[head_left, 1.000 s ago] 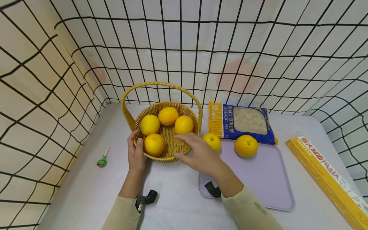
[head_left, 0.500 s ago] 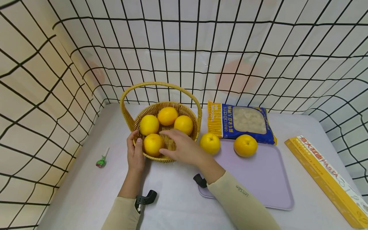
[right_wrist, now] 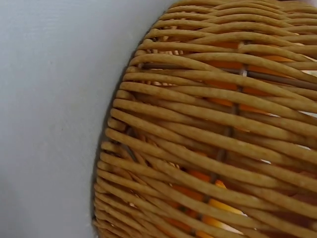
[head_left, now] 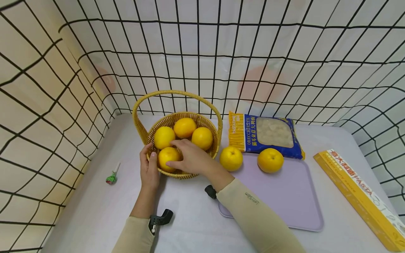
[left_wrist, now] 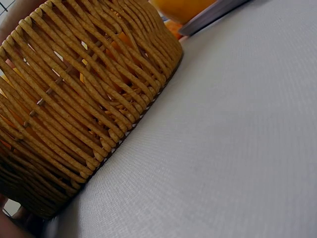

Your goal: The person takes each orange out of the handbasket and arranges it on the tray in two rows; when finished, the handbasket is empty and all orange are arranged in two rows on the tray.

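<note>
A wicker basket (head_left: 148, 123) with a tall handle stands on the table and holds several yellow oranges. My left hand (head_left: 149, 172) grips its left front rim, thumb over the edge. Inside the basket, my right hand (head_left: 194, 158) is at the front orange (head_left: 166, 158), its thumb across the near side and forefinger behind; its other fingers are hidden. Two oranges sit behind and left, among them a left orange (head_left: 164, 137) and a back orange (head_left: 185, 127); a right orange (head_left: 202, 138) lies beyond the right hand. Both wrist views show mostly woven wall (left_wrist: 94, 84).
A lilac tray (head_left: 284, 196) lies to the right, with one orange (head_left: 270, 160) on it and another orange (head_left: 231, 158) at its left corner. Behind is a pasta bag (head_left: 269, 133). A long pasta box (head_left: 360, 196), a lollipop (head_left: 112, 175) and black mesh (head_left: 198, 56) surround these.
My right hand has moved left across the basket to the front orange, and its thumb now lies over that fruit. My left hand stays on the rim.
</note>
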